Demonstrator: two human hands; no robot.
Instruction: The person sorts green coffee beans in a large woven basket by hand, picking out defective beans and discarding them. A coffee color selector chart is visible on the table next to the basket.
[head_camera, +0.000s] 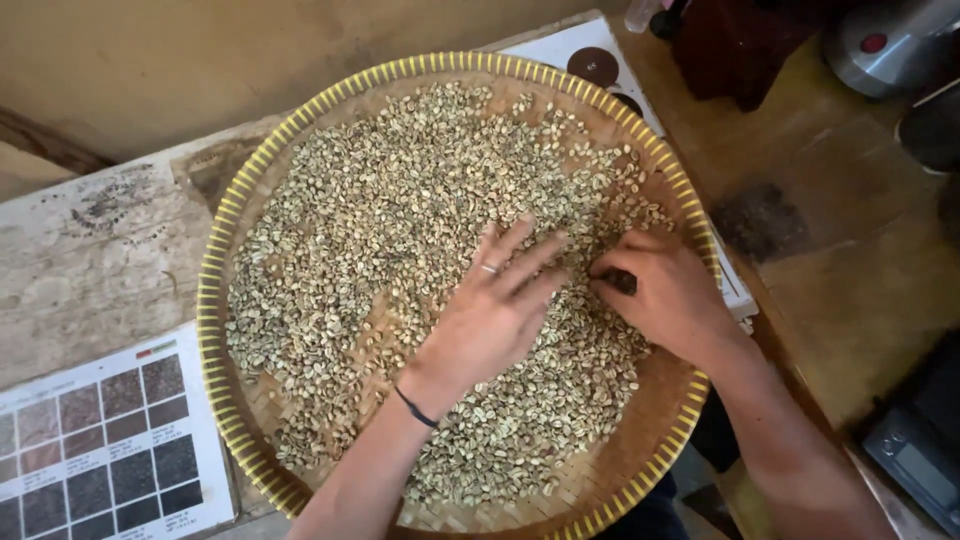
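The left hand (490, 310) lies flat and open on the pale beans (400, 220) in the round tray (215, 300). Just beside it, the right hand (665, 295) pinches a dark bean (621, 282). It is best to spread the beans thin under the flat hand, so bad ones show.

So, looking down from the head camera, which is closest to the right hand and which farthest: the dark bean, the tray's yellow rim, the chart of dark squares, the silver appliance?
From the right hand:
1. Dark bean, at its fingertips, seemingly pinched.
2. Yellow rim of the woven tray, just beyond the knuckles.
3. Silver appliance, top right corner.
4. Chart of dark squares, bottom left, past the left hand.
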